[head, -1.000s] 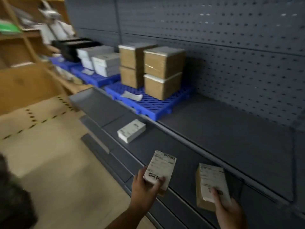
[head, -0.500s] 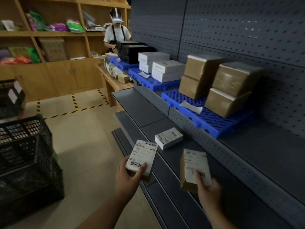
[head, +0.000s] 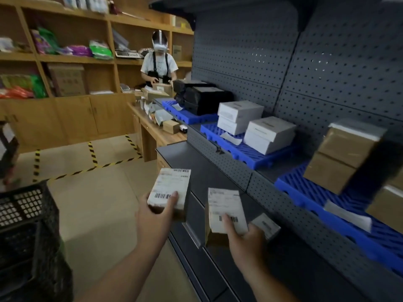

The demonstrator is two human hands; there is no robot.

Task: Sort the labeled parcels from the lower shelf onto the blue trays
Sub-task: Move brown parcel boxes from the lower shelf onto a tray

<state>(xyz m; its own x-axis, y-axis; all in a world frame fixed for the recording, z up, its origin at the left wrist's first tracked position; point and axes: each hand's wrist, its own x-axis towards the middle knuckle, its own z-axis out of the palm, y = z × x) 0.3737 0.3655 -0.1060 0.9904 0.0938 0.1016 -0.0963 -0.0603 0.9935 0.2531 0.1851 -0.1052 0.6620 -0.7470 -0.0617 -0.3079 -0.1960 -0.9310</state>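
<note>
- The left hand (head: 152, 216) is gripping a small brown cardboard parcel with a white barcode label (head: 169, 188), thumb pressing on the label's lower edge, holding it out over the front edge of the dark grey metal lower shelf (head: 185, 158).
- The right hand (head: 246, 243) is gripping a second brown labelled parcel (head: 225, 209) the same way, label facing up, above that shelf.
- A third small white-labelled parcel (head: 265, 225) is lying on the lower shelf, just behind the right hand.
- One level up, three blue ribbed plastic trays are sitting in a row: the nearest blue tray (head: 309, 201) is carrying stacked brown cardboard boxes (head: 340, 155), the middle blue tray (head: 246, 151) white boxes (head: 268, 136), and the far blue tray (head: 185, 115) black-wrapped packages (head: 205, 97).
- A black plastic mesh crate (head: 26, 225) is standing on the floor to the left.
- In the background, a person wearing a headset (head: 159, 64) is handling boxes at a wooden table.
</note>
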